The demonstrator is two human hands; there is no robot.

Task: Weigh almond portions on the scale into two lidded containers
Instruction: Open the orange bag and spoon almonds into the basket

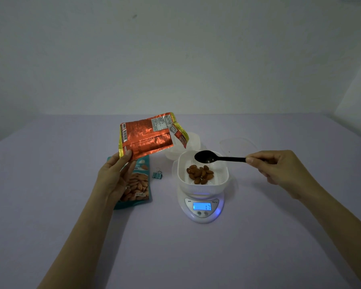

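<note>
A white digital scale stands in the middle of the table, its blue display reading 17. On it sits a white container with a ribbed floor holding a small heap of almonds. My left hand grips the bottom corner of a shiny orange foil bag, tilted with its torn mouth toward the container. My right hand pinches the handle of a black spoon, whose empty bowl hovers over the container's far rim.
A teal almond pouch lies flat under my left hand, with a teal binder clip beside it. A second white container stands behind the scale. A clear lid lies at the back right. A wall rises behind the table.
</note>
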